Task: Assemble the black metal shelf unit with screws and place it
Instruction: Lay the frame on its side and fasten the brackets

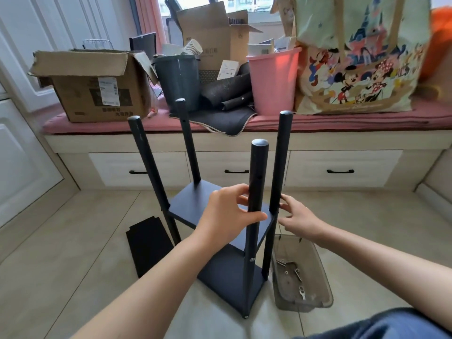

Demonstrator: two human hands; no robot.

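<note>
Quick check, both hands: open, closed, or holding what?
Left hand: fingers and thumb curled round the nearest black post of the shelf unit.
Right hand: open, fingertips at the right post; contact cannot be told.

shelf unit [195, 204]: black, matte
loose panel [149, 245]: black
screw tray [315, 255]: translucent grey
bucket [274, 84]: pink
bin [179, 81]: dark grey
tote bag [354, 59]: pale green, cartoon print
cushion [342, 121]: pink
drawer fronts [342, 167]: pale wood grain, black handles

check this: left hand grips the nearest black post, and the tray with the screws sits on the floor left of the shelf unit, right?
Not quite. The head view shows the tray on the floor right of the shelf unit, not left. The left hand does grip the nearest post.
</note>
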